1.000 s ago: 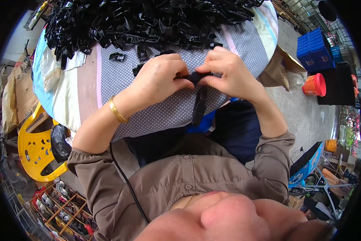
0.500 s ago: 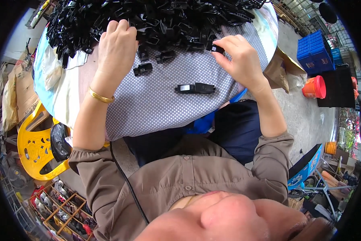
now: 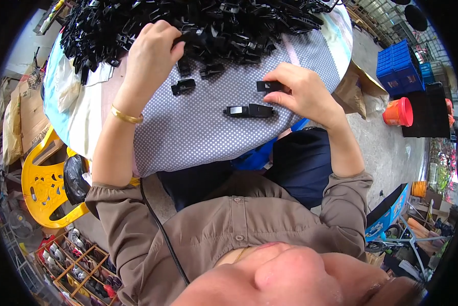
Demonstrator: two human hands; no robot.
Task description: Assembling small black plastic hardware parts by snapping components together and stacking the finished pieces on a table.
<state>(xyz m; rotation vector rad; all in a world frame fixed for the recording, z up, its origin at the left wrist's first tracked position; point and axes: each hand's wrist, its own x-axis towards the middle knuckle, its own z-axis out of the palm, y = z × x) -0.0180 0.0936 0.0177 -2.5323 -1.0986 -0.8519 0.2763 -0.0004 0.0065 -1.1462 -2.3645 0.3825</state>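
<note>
My right hand (image 3: 301, 94) pinches a small black plastic part (image 3: 267, 86) between thumb and fingers, just above the dotted tablecloth (image 3: 188, 137). Below it lies a longer black plastic piece (image 3: 249, 110) with a pale rectangle on its top. My left hand (image 3: 155, 53) is at the near edge of a large heap of black plastic parts (image 3: 229, 30). Its fingers are curled inward, and whatever they grip is hidden among the dark pieces. Two loose black parts, one a stubby clip-like piece (image 3: 183, 86) and one a similar piece (image 3: 212, 70), rest between my hands.
A yellow plastic chair (image 3: 43, 178) stands left of the table, near a rack of shoes (image 3: 81, 268). To the right are blue crates (image 3: 399, 66), an orange-red bucket (image 3: 398, 112) and a brown paper bag (image 3: 354, 89). A black cord (image 3: 157, 219) runs down past my left side.
My right hand has drawn back toward me from the heap, bringing the small black part. My left hand has turned slightly, its thumb now showing at the heap's edge.
</note>
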